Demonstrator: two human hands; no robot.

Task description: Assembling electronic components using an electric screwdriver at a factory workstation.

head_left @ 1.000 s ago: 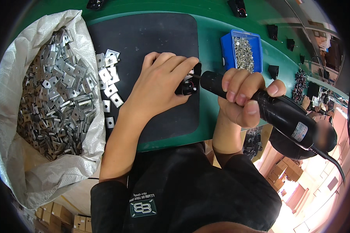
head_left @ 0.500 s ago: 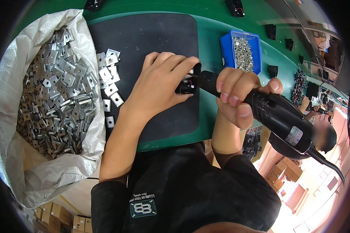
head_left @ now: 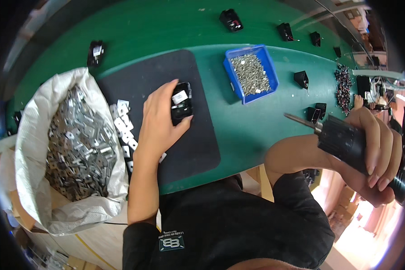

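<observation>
My left hand point(head_left: 155, 118) grips a small black plastic housing point(head_left: 182, 112) from its left side, fingers at the far end and thumb at the near end. A bright metal plate point(head_left: 180, 96) shows inside the housing, which rests on a dark mat point(head_left: 191, 150). Off to the right, my right hand point(head_left: 377, 150) is wrapped round a black electric screwdriver point(head_left: 342, 140). Its bit points left over the green bench, apart from the housing. Beside my left wrist lie several loose square metal plates with holes point(head_left: 126, 130).
A white woven sack point(head_left: 33, 139) full of metal plates stands at the left. The blue bin point(head_left: 237, 89) of screws sits beyond the mat. Black housings point(head_left: 301, 79) are scattered along the green surface point(head_left: 243, 130). At far right is a heap of small dark parts point(head_left: 343, 87), near another person's hand point(head_left: 358, 101).
The screwdriver has come away from the housing and swung far right in my right hand. My left hand still holds the housing, now more exposed. The whole view has shifted.
</observation>
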